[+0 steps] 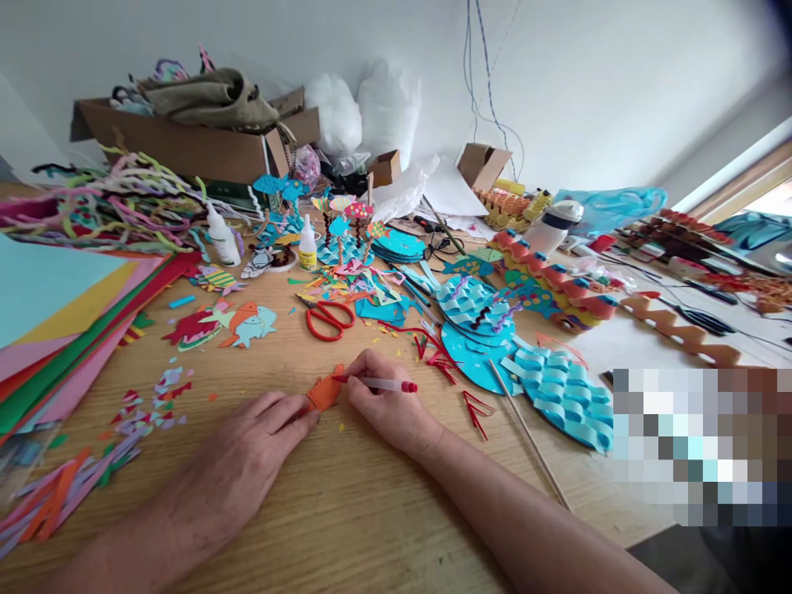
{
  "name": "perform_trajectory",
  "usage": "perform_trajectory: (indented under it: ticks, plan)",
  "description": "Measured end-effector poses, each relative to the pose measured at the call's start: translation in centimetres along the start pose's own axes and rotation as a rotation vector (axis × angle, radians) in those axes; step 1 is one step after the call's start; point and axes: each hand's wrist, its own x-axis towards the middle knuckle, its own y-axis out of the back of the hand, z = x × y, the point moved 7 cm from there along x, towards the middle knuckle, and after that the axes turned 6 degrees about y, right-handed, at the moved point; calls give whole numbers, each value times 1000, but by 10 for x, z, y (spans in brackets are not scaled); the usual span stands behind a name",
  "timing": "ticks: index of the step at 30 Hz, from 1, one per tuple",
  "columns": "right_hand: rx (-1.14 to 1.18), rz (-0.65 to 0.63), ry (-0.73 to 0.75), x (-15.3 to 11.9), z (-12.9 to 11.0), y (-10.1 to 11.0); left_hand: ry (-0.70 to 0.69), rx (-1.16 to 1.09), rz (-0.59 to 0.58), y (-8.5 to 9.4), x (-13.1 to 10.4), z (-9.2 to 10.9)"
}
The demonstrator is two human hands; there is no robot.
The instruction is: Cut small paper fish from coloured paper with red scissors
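A small orange paper cutout rests on the wooden table, with pen marks along it; it looks fish-shaped, though fingers cover part of it. My left hand pins its left end, fingers closed on the edge. In my right hand is a red-capped pen with a pale barrel, its tip touching the cutout's upper right part. Beyond my hands lie red-handled scissors, blades pointing away to the left. Finished-looking paper fish in red, orange and light blue sit to the left of the scissors.
Coloured paper sheets and cut strips lie at left. Glue bottles stand behind a heap of paper scraps. Blue woven-paper discs, a thin wooden stick and red pipe-cleaner pieces lie at right.
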Motion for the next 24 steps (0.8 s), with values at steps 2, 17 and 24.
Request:
perform_trajectory:
  ticks: [2,17,24]
  plan:
    - [-4,4,2,0,0,0,6,-5,-6,1,0,0]
    - [-77,38,10,0,1,2,10,-18,-11,2,2,1]
    - [-11,43,-5,1,5,2,4,-12,0,4,2,2]
